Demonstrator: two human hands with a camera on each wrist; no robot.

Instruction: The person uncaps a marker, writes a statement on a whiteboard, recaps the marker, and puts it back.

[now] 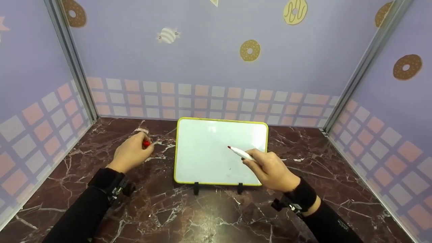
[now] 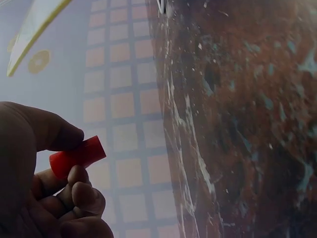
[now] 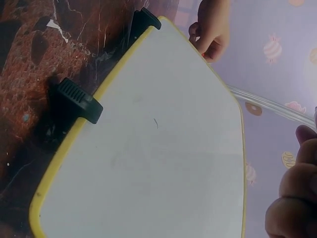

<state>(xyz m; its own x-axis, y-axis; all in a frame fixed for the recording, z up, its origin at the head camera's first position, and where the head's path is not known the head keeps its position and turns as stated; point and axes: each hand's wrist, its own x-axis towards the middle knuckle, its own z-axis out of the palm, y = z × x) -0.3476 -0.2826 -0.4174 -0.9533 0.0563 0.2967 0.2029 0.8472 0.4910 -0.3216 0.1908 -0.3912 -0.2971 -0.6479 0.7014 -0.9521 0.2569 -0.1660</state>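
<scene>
A small whiteboard [image 1: 209, 152] with a yellow rim leans back on two black feet, and a short dark mark shows low on its surface. My right hand [image 1: 271, 168] grips a white marker [image 1: 241, 153] whose red tip points up and left in front of the board. In the head view the tip appears over the board; whether it touches cannot be told. To the left of the board, my left hand [image 1: 133, 152] pinches a red marker cap [image 2: 77, 157] between thumb and fingers. Only the fingers of my right hand [image 3: 294, 193] show at the edge of the right wrist view.
The board stands on a dark red marbled tabletop [image 1: 152, 209]. Purple walls [image 1: 209, 57] with doughnut and candy pictures and a checked band enclose the back and both sides. Grey metal strips [image 1: 76, 64] run up the corners. Black cameras are strapped to both wrists.
</scene>
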